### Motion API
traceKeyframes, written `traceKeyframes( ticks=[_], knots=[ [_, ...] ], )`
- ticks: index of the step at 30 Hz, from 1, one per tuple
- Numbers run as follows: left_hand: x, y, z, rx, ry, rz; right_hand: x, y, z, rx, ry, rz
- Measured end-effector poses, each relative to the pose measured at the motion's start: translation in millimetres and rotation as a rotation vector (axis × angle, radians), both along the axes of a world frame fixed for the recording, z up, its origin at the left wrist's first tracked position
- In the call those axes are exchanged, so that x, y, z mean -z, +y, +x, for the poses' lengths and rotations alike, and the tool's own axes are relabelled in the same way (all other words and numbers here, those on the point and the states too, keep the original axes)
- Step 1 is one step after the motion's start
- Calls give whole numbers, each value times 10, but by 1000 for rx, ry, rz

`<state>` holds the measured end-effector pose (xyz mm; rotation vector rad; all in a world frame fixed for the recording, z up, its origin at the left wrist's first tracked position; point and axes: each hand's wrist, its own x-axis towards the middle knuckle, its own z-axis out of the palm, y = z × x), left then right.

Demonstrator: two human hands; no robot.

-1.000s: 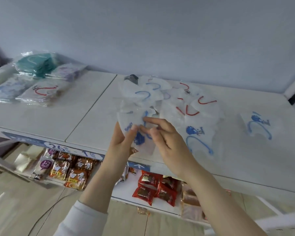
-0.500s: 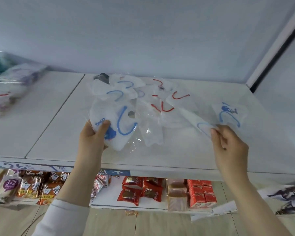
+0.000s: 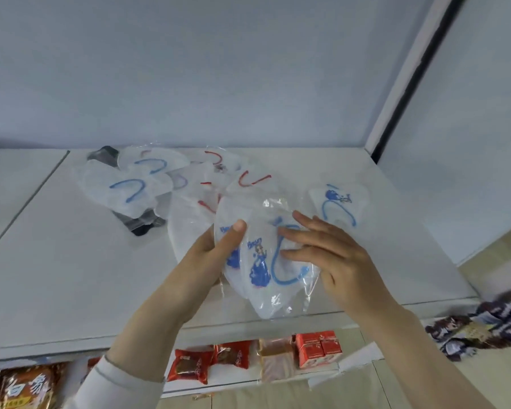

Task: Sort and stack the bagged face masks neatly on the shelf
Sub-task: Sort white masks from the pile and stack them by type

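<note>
Head view: over the shelf's (image 3: pixel 71 261) front edge, right of its middle, the left hand (image 3: pixel 207 261) grips two overlapped blue-print bagged masks (image 3: pixel 266 273), thumb on top. The right hand (image 3: pixel 337 261) lies flat on them, fingers straight, holding nothing. To do this well, I judge the right palm should slide the upper bag until edges and blue loops match, pressing air out. A loose pile (image 3: pixel 160 184) lies near the back edge, a lone blue mask (image 3: pixel 337 202) towards the right edge. The print reads roughly "Becun"; snack packets (image 3: pixel 21 388) below show "白象".
</note>
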<state>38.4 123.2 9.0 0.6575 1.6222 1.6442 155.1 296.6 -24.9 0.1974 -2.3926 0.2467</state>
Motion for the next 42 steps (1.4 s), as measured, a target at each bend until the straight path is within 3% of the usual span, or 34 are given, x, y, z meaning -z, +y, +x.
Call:
traceKeyframes(
  ticks=[4, 6, 9, 12, 15, 19, 24, 28, 35, 42],
  knots=[
    [45, 377, 29, -62, 21, -20, 60, 422, -51, -37, -85, -105],
    [110, 567, 9, -230, 22, -46, 84, 669, -57, 293, -126, -238],
    [182, 705, -73, -408, 8, -69, 65, 1004, -83, 893, -460, -558],
    [225, 691, -161, -472, 3, -44, 84, 1141, -124, 1010, -606, -464],
    [263, 685, -208, -491, 31, -30, 76, 1211, -106, 989, -505, -534],
    [242, 731, -286, -493, 60, -57, 89, 1317, -9, 867, -200, -811],
    [190, 790, -418, -458, 68, -65, -110, 1368, 220, 713, 86, -968],
    [154, 874, -478, -409, 109, -71, -186, 1308, 268, 627, 112, -994],
    [100, 927, -676, -326, 231, -68, -788, 1290, 260, 279, 173, -917],
    [91, 1143, -594, -110, 193, -77, -1033, 1064, -162, -78, -189, -836]
  ],
)
